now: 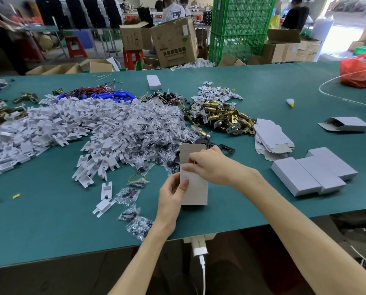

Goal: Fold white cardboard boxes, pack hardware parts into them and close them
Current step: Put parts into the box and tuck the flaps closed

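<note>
A small white cardboard box stands upright above the green table, its top flap raised. My left hand grips the box's lower left side, thumb on its front. My right hand curls over the box's upper part, fingers at the opening. Piles of hardware lie behind: white plastic pieces, clear bags of small black parts and brass latch parts. Dark metal plates lie just beyond my right hand.
Three closed white boxes lie side by side at the right, with a stack of flat box blanks behind them. A half-open box and a red plastic bag sit farther right. Loose bags lie left of my hands.
</note>
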